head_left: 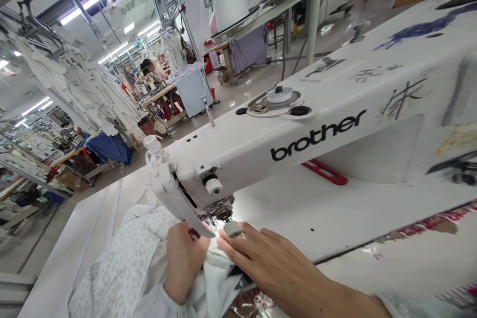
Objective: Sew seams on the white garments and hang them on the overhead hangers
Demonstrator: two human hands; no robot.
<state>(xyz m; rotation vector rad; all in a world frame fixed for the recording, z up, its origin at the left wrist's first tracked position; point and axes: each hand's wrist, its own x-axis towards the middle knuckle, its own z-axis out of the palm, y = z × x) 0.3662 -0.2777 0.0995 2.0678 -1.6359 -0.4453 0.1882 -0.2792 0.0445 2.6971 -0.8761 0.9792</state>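
Observation:
A white Brother sewing machine (316,124) lies tilted across the view. White patterned fabric (122,263) is bunched under its needle end (219,211). My left hand (184,258) curls closed on the fabric just left of the presser foot. My right hand (261,258) lies flat on the white cloth right of the needle, fingers stretched out and pressing it down. A small white block (233,229) sits by my right fingertips.
The white sewing table (335,218) runs right, with a red clip (324,171) under the machine arm. A thread stand (208,109) and bobbin winder (279,95) sit on top. Behind are hanging white garments (85,89), other workstations and a seated person (149,69).

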